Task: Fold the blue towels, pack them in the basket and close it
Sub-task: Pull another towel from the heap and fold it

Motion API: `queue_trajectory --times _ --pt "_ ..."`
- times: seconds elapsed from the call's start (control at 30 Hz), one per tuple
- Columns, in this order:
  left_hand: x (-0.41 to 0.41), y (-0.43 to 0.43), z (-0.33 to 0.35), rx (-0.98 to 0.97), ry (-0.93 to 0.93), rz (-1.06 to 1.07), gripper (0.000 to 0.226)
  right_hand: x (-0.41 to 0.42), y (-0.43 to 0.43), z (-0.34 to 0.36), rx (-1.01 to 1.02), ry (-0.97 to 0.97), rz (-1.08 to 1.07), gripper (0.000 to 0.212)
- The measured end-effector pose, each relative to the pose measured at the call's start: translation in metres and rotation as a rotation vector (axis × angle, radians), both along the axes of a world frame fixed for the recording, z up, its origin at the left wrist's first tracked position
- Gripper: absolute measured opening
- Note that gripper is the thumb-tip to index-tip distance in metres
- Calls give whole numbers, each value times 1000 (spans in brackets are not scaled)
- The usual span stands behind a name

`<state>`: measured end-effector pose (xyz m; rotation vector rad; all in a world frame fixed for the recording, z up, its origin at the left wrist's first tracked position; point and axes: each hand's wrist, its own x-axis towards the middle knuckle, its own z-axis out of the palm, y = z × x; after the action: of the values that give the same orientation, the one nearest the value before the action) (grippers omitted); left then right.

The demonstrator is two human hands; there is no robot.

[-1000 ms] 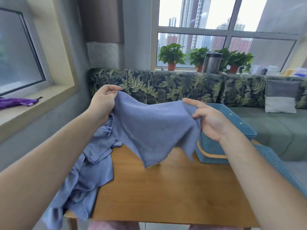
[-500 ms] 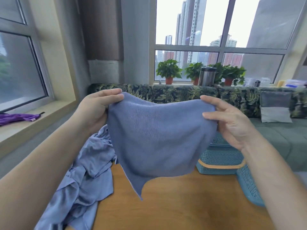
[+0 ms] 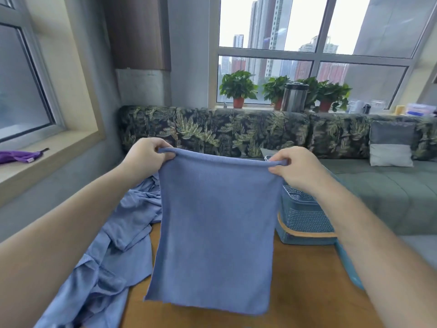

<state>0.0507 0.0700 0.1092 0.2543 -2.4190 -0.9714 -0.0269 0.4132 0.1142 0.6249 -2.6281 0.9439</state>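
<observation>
Towel (image 3: 212, 233) hangs over the table (image 3: 302, 280), left hand (image 3: 146, 157) and right hand (image 3: 295, 164) pinching its top corners; a slip could skew the fold

**Plain blues against a leaf print**

The towel (image 3: 212, 233) in front of you is an even periwinkle blue with no print. The heap of towels (image 3: 106, 256) to your left is the same blue, darker in its creases. Your basket (image 3: 305, 216) is teal with a fine lattice wall and a tan band. The table (image 3: 307, 292) is warm orange-brown wood. The sofa back (image 3: 212, 131) shows green and cream fern leaves on black. The cushion (image 3: 390, 144) is dark grey over pale grey. The cloth (image 3: 16, 156) on the sill is purple.
</observation>
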Motion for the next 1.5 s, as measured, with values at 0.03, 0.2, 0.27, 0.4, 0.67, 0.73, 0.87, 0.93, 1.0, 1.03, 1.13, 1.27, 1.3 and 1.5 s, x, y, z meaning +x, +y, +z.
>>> queue_trajectory --times 0.03,0.2,0.27,0.4,0.67,0.73,0.87,0.93,1.0,1.03,1.13,1.27,1.3,1.5 --pt "-8 -2 1 -47 42 -7 8 -11 -4 -3 11 43 -18 18" --pt "-25 -10 20 -15 174 13 9 -35 -11 3 -197 205 -27 16" --pt "-23 -9 18 65 221 10 11 -31 -11 2 -256 171 3 18" --pt "-10 -11 -19 204 230 -26 9 -18 -3 -23 -340 79 7 13" --pt "36 14 -194 527 -57 20 4 22 27 -191 -287 -297 -33 16" --pt "47 27 -234 538 -130 88 7 39 34 -237 -295 -371 -72 15" --pt "62 40 -273 421 -183 137 15 56 40 -281 -351 -397 -106 9" --pt "68 44 -274 361 -164 126 15 55 41 -285 -380 -379 -98 8" --pt "71 44 -274 357 -131 112 17 55 42 -283 -398 -369 -84 9" --pt "71 43 -275 384 -119 102 22 56 42 -282 -406 -361 -85 11" --pt "73 44 -274 573 -62 33 51 59 44 -281 -433 -360 -90 33" --pt "75 44 -277 587 -99 -29 45 60 43 -282 -283 -164 -5 24" --pt "74 44 -279 472 -122 -33 33 59 42 -284 -191 -69 57 13" --pt "66 53 -294 -344 -283 -237 54 57 34 -295 346 -99 157 55"
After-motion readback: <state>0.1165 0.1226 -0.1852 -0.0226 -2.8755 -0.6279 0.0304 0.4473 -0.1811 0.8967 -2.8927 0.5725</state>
